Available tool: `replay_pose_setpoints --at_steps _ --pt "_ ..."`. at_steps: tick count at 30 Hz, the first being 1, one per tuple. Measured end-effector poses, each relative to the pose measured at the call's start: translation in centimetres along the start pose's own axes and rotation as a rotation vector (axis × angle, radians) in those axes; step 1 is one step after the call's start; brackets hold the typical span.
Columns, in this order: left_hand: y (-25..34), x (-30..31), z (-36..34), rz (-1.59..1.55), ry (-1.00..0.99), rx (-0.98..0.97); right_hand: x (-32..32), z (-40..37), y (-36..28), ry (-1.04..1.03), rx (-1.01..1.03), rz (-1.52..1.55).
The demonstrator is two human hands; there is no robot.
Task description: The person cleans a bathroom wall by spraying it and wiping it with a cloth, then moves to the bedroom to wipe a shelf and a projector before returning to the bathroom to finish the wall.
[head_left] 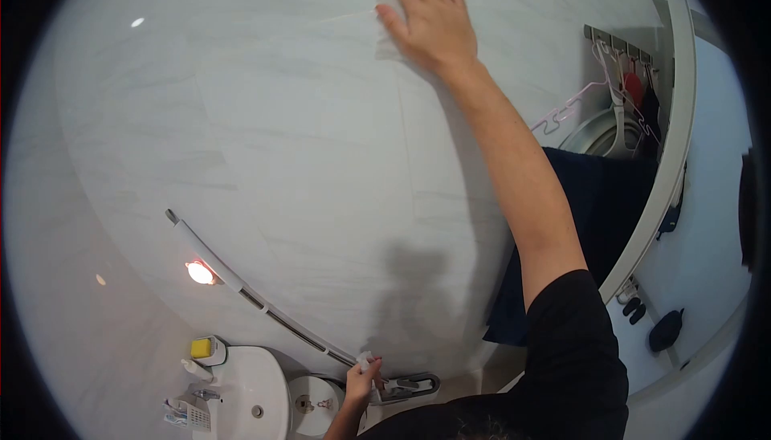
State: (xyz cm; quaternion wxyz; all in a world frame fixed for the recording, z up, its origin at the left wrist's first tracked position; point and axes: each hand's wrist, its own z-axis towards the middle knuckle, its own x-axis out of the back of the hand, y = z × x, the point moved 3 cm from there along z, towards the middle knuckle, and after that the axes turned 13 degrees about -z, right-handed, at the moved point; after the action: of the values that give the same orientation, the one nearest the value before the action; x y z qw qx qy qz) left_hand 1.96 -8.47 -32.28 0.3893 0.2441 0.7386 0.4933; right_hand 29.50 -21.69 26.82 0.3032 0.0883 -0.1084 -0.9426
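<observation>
Beneath the right grip [434, 22], a thin, see-through sheet [388, 45] lies flat against the pale wall [305, 143], its edge showing below the thumb and some of it between the fingers. That grip is spread wide, palm to the sheet, pressing it rather than pinching it. Well below it and to its left, the left grip [359, 382] is narrow, its fingers seemingly curled round a whitish item [365, 361] too small to identify, just beside the long rail [293, 326].

The likeliest trouble is the sheet slipping or creasing: only the flat palm seems to hold it, so uneven pressure or a lifted palm could let it slide or drop. With the arm [514, 159] at such a stretch, the push may be weak at the fingertips. The left grip, so near the rail, could knock against it. Below and right of the right grip, the pale hangers [590, 87] and dark towel [606, 223] might be brushed by that arm.
</observation>
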Motion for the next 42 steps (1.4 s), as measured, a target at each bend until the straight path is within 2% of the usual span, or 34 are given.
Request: replay_pose_setpoints --at_steps 1,9,11,12,14,23,30,32,33,35,39,42 --pt "0.4 -0.2 0.0 -0.021 0.011 0.002 0.7 -0.2 0.7 -0.017 -0.087 0.045" --pt "0.1 0.3 -0.1 -0.038 -0.027 0.031 0.3 -2.7 10.7 0.021 -0.393 -0.132" --pt "0.5 0.0 -0.3 -0.055 -0.028 0.031 -0.4 -3.5 14.2 0.025 -0.594 -0.184" --pt "0.4 0.1 -0.3 -0.052 -0.039 0.036 -0.8 -3.8 15.6 0.026 -0.593 -0.196" --pt "0.3 0.7 0.0 -0.048 -0.038 0.025 -1.4 -4.7 18.1 0.025 -0.739 -0.177" --pt "0.7 1.3 -0.3 -0.108 -0.051 -0.007 -1.6 -5.9 18.8 0.010 -0.969 -0.152" --pt "-0.1 2.6 -0.4 -0.169 -0.034 0.023 -1.6 -8.3 16.1 0.027 -0.972 -0.168" --pt "0.1 2.6 -0.2 -0.139 -0.063 0.018 -1.6 -7.8 15.2 -0.006 -0.796 -0.185" --pt "0.3 2.4 -0.1 -0.140 -0.065 0.011 -1.6 -7.3 15.5 0.001 -0.796 -0.183" --pt "0.7 2.0 -0.1 -0.102 -0.035 0.023 -1.5 -5.8 16.2 0.018 -0.538 -0.169" --pt "0.9 1.5 0.7 -0.089 -0.043 0.034 -2.5 -2.5 21.2 0.039 -0.553 -0.180" --pt "0.8 1.3 0.7 -0.104 -0.028 0.005 -2.4 -1.7 24.7 0.050 -0.829 -0.227"
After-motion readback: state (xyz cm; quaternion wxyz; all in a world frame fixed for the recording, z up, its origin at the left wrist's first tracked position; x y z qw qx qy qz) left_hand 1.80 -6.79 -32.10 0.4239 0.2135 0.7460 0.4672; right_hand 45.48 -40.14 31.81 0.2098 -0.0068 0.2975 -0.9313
